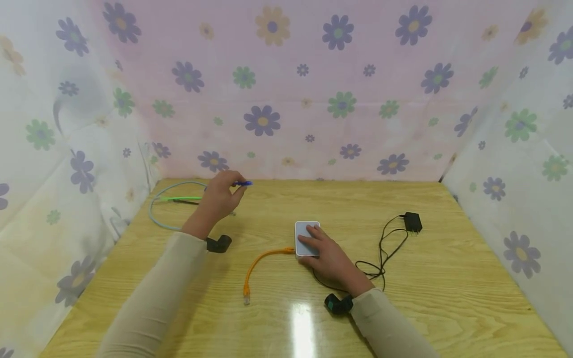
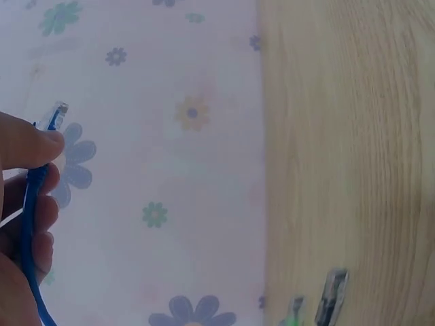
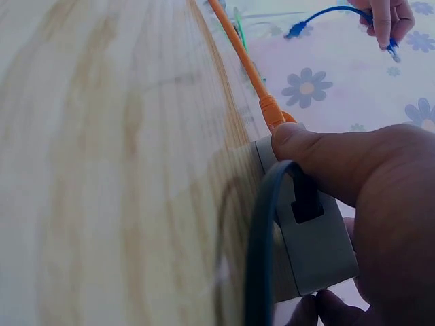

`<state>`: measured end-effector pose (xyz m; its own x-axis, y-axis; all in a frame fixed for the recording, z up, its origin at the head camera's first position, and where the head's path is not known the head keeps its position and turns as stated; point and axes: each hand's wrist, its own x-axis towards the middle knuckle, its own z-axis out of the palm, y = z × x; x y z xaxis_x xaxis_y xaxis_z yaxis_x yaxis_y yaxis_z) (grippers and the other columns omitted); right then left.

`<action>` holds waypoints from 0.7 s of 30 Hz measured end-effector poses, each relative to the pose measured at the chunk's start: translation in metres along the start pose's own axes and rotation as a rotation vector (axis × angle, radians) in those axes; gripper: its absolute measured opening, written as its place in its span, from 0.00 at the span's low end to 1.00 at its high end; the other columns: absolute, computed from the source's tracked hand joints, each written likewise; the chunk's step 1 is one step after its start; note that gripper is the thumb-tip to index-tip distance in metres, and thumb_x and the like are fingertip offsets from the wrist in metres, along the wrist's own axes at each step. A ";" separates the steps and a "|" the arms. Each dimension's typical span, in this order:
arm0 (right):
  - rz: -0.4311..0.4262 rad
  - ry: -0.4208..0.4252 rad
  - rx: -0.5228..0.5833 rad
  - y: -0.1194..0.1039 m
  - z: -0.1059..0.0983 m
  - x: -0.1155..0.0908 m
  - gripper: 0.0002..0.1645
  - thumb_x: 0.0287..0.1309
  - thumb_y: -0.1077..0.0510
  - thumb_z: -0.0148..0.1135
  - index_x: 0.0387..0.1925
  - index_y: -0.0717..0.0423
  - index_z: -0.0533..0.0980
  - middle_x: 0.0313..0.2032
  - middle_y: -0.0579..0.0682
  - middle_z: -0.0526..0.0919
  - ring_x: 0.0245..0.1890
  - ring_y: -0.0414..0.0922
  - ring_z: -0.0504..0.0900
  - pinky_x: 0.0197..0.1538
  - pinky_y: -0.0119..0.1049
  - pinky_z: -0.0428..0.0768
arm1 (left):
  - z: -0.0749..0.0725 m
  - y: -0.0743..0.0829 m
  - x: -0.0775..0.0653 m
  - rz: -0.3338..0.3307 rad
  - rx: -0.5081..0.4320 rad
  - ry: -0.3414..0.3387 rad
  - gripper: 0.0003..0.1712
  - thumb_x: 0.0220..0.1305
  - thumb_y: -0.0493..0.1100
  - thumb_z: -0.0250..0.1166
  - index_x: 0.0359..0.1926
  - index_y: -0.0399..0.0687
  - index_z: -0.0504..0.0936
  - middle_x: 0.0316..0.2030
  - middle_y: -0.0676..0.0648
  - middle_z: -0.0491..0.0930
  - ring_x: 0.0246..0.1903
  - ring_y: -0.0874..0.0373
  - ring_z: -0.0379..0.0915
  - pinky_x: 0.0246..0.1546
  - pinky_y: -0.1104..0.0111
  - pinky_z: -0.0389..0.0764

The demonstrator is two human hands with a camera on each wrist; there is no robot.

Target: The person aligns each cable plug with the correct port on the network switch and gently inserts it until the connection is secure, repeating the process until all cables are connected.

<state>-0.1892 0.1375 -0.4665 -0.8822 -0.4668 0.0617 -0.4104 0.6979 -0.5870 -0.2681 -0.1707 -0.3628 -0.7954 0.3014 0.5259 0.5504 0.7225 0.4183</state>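
Note:
My left hand (image 1: pixel 220 195), raised at the far left of the table, pinches a blue network cable (image 2: pixel 28 224) between thumb and fingers, just below its clear plug (image 2: pixel 60 112). The cable's other end hangs free in the right wrist view. With my right hand (image 1: pixel 333 259) I grip a small white router (image 1: pixel 302 230) on the tabletop, thumb at one side and fingers across its top and far side. An orange network cable (image 1: pixel 261 255) runs from the router's left side, its loose plug towards me. A black plug (image 3: pixel 307 204) sits in the router's near side.
A black power adapter (image 1: pixel 413 222) lies at the right with its thin cord (image 1: pixel 382 263) looped towards the router. Behind the left hand lie a pale blue cable (image 1: pixel 151 211), a green cable (image 1: pixel 183 198) and a black cable (image 1: pixel 185 202). Flowered cloth (image 1: pixel 286 89) walls the table.

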 end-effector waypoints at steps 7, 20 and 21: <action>-0.003 -0.006 -0.006 0.000 -0.001 0.001 0.35 0.62 0.41 0.62 0.69 0.40 0.67 0.75 0.49 0.53 0.76 0.53 0.47 0.66 0.56 0.68 | 0.013 0.005 0.003 -0.015 -0.004 0.005 0.08 0.62 0.37 0.66 0.43 0.41 0.82 0.42 0.41 0.82 0.41 0.48 0.77 0.41 0.56 0.79; -0.006 -0.002 -0.005 0.002 0.001 0.001 0.35 0.61 0.42 0.63 0.68 0.41 0.68 0.75 0.49 0.54 0.76 0.53 0.48 0.67 0.57 0.67 | 0.032 0.021 0.005 -0.044 -0.163 0.073 0.08 0.60 0.39 0.68 0.41 0.42 0.83 0.37 0.43 0.83 0.34 0.51 0.77 0.39 0.57 0.81; -0.006 -0.001 -0.005 0.002 0.001 0.001 0.35 0.61 0.42 0.63 0.68 0.41 0.68 0.75 0.50 0.54 0.76 0.53 0.48 0.67 0.57 0.67 | 0.033 0.022 0.005 -0.055 -0.188 0.069 0.08 0.60 0.38 0.68 0.40 0.42 0.83 0.38 0.42 0.82 0.35 0.51 0.77 0.39 0.56 0.81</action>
<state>-0.1906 0.1375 -0.4683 -0.8794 -0.4718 0.0646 -0.4170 0.6975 -0.5828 -0.2681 -0.1331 -0.3756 -0.8101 0.2167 0.5448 0.5491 0.6062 0.5753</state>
